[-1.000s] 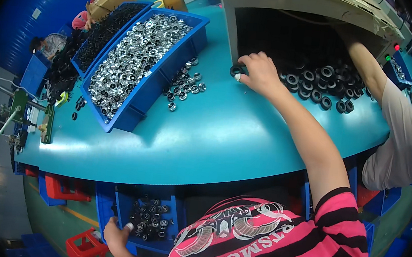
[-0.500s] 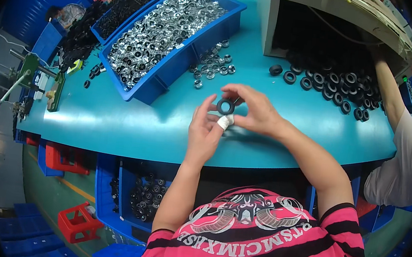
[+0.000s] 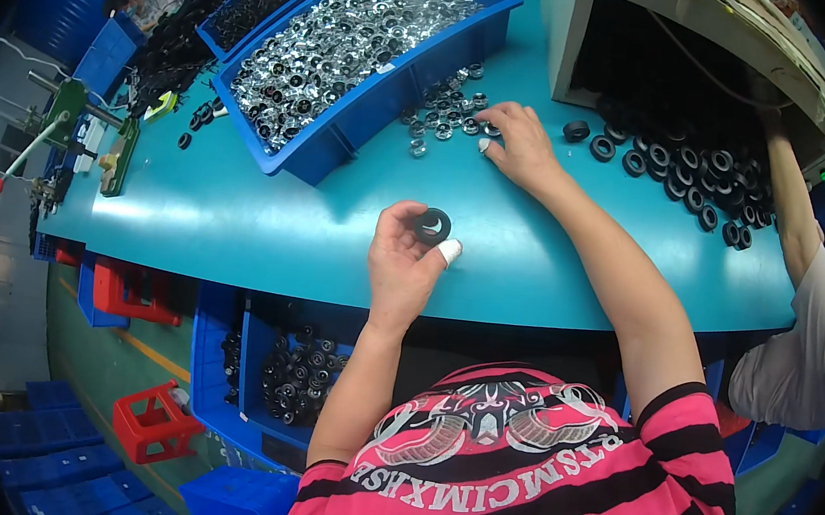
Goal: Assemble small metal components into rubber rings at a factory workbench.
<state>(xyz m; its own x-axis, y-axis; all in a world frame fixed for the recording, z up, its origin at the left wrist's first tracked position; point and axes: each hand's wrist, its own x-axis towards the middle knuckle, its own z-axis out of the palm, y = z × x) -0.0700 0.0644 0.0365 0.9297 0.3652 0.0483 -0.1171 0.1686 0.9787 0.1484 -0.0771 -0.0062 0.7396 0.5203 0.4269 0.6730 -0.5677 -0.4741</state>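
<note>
Above the table's near part, my left hand (image 3: 400, 259) is closed on a black rubber ring (image 3: 443, 233) shaped like a small tyre, held between fingers and thumb. White wrapping covers that thumb's tip. My right hand (image 3: 521, 150) reaches farther out, at the edge of a loose cluster of shiny clear-and-silver wheel hubs (image 3: 445, 110). Its index finger and thumb are apart beside the nearest hubs, and I see nothing gripped between them. The right thumb also has a white tip.
A blue bin (image 3: 344, 140) heaped with similar hubs stands left of the cluster. Black rings (image 3: 683, 175) lie before a box-like housing (image 3: 567, 48) at right, where another person's arm (image 3: 791, 192) reaches in. A green hand press (image 3: 65, 115) stands far left.
My right hand has left the black ring and moved away to the loose hubs. The left hand keeps the ring, slightly lower and nearer me.
</note>
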